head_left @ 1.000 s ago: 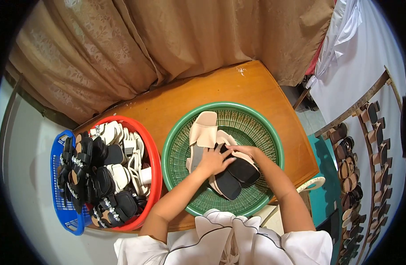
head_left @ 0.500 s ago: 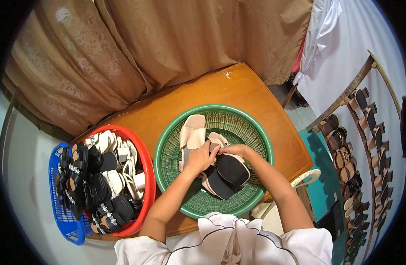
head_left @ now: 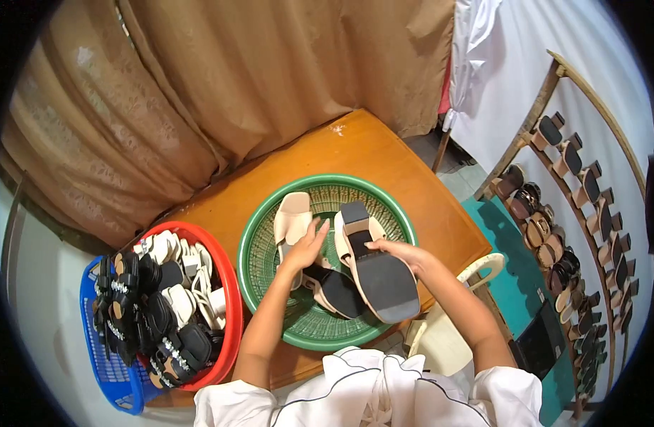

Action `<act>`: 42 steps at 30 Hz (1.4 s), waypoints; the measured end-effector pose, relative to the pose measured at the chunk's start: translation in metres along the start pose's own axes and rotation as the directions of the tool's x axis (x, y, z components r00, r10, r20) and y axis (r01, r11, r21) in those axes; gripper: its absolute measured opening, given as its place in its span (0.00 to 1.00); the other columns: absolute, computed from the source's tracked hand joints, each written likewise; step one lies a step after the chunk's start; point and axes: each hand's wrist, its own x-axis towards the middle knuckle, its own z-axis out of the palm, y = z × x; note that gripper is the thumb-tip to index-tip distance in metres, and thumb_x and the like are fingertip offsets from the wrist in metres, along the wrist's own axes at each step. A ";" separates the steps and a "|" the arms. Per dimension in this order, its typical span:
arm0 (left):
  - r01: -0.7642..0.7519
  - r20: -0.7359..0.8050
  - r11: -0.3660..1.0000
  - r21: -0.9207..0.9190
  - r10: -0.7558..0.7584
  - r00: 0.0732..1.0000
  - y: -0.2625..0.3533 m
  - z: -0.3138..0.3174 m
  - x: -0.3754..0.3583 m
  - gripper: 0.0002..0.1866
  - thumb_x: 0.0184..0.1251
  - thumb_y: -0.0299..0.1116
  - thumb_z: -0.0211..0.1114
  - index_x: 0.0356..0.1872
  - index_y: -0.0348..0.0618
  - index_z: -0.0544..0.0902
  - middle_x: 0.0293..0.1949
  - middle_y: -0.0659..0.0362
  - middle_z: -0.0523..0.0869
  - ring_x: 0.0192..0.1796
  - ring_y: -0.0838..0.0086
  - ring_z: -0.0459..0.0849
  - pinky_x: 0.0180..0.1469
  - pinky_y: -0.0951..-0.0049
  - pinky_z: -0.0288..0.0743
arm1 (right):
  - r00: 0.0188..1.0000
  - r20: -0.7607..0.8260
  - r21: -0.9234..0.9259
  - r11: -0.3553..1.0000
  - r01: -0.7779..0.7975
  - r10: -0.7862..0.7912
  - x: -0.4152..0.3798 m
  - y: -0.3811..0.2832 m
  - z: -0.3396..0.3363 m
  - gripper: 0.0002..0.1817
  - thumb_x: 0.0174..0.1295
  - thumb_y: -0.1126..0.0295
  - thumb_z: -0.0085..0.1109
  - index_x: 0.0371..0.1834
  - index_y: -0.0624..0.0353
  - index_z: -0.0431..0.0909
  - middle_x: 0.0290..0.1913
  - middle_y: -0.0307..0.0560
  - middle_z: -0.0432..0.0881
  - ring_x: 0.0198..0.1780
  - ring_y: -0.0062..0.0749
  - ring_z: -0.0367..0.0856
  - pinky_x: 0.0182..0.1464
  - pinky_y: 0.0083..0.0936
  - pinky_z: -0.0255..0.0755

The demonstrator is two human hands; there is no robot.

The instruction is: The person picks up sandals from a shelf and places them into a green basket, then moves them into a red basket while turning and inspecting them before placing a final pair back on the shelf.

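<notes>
My right hand (head_left: 405, 256) grips a sandal (head_left: 387, 285) by its side, sole and block heel facing up, over the right part of the green basket (head_left: 327, 179). Inside the basket, my left hand (head_left: 309, 245) has its fingers apart beside a beige sandal (head_left: 295, 220), which lies to its upper left. Another sandal (head_left: 337, 292) with a black sole rests under and left of the raised one. How far my left palm touches the shoes is hidden.
A red basket (head_left: 234, 320) and a blue basket (head_left: 131, 398) hold black and white sandals at the left. The wooden table (head_left: 384, 153) bears the green basket. A pale chair (head_left: 440, 349) stands lower right, and a shoe rack (head_left: 508, 160) at the far right.
My right hand has lifted a sandal apart from the others, sole up, and moved right. My left hand has shifted left and opened. The whole view has turned slightly.
</notes>
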 end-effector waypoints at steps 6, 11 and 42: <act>0.045 0.199 0.900 -0.434 0.047 0.979 0.093 0.035 -0.035 0.36 0.63 0.57 0.46 0.60 0.35 0.56 0.56 0.52 0.66 0.58 0.70 0.64 0.56 0.71 0.61 | 0.977 -0.018 -0.008 0.977 0.214 -0.214 -0.056 0.020 0.006 0.21 0.57 0.57 0.55 0.47 0.62 0.72 0.39 0.44 0.79 0.36 0.23 0.79 0.39 0.19 0.75; -0.184 0.095 0.737 -0.650 0.320 0.943 0.136 0.071 -0.047 0.48 0.47 0.33 0.70 0.62 0.40 0.42 0.55 0.50 0.66 0.57 0.68 0.68 0.55 0.69 0.65 | 0.882 -0.047 -0.053 0.883 0.467 -0.469 -0.099 0.042 -0.003 0.23 0.57 0.58 0.56 0.50 0.62 0.70 0.41 0.42 0.78 0.39 0.22 0.77 0.42 0.18 0.72; 0.277 0.649 0.605 -0.746 0.568 0.506 0.401 0.602 -0.267 0.26 0.43 0.19 0.68 0.46 0.39 0.68 0.39 0.58 0.78 0.41 0.73 0.79 0.43 0.73 0.76 | 0.010 -0.743 -0.327 0.376 0.867 -0.669 -0.530 0.452 -0.154 0.50 0.38 0.68 0.70 0.65 0.60 0.48 0.59 0.44 0.60 0.61 0.30 0.57 0.61 0.24 0.51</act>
